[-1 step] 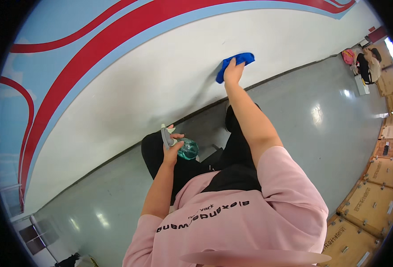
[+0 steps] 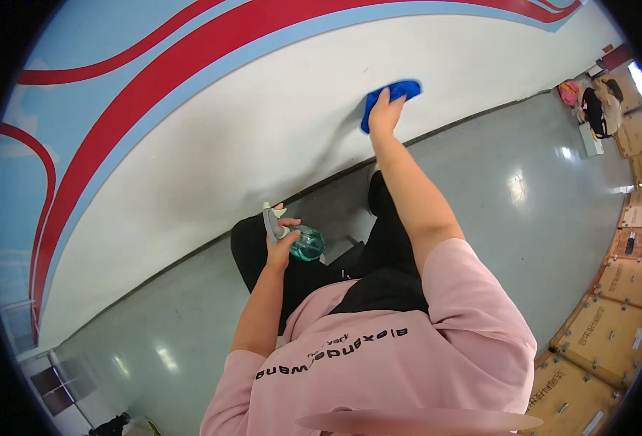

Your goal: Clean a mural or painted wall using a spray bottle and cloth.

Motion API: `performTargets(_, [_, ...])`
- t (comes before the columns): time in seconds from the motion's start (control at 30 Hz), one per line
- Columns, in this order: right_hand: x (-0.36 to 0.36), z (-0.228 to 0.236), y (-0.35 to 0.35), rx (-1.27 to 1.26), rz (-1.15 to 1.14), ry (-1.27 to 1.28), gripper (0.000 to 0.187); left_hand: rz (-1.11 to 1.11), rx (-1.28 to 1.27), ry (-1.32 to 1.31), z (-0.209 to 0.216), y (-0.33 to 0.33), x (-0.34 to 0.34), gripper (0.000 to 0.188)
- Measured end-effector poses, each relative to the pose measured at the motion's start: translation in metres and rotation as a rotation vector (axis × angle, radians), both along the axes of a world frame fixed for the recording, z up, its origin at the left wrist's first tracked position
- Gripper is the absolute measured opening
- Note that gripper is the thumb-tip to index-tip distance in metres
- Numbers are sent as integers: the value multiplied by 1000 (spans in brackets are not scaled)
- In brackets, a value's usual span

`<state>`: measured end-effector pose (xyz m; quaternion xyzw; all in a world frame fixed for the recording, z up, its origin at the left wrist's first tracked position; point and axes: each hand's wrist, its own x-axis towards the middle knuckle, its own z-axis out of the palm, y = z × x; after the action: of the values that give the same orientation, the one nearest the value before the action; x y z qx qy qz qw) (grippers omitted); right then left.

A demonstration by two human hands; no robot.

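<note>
My right hand [image 2: 386, 116] presses a blue cloth [image 2: 399, 91] to the white lower part of the wall [image 2: 263, 109], with the arm stretched out and the thumb lying over the cloth. Closer to my body, my left hand [image 2: 283, 243] is wrapped round the neck of a spray bottle [image 2: 308, 244]. The bottle has a clear green body and a grey and white trigger head, and it is held tilted over my bent left leg. Its nozzle is turned toward the wall.
A dark skirting strip [image 2: 212, 232] runs along the foot of the wall above a shiny grey floor [image 2: 495, 240]. Wooden crates [image 2: 600, 338] line the right side. Another person [image 2: 603, 109] is low down at the far right, beside a white box [image 2: 591, 139] and a pink bag [image 2: 569, 92].
My right hand and the blue cloth have slid slightly to the right and up along the wall. The left hand and the spray bottle have stayed in place.
</note>
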<state>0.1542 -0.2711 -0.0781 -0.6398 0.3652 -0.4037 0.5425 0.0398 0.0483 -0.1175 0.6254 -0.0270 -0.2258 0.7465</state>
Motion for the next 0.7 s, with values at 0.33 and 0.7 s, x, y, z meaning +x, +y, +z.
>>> performTargets(0.33, [16, 121, -86, -239, -111, -480, 45, -20, -13, 20, -6, 1, 2, 70])
performTargets(0.7, [11, -59, -93, 762, 12, -171, 29, -14, -17, -3, -7, 7, 1, 71])
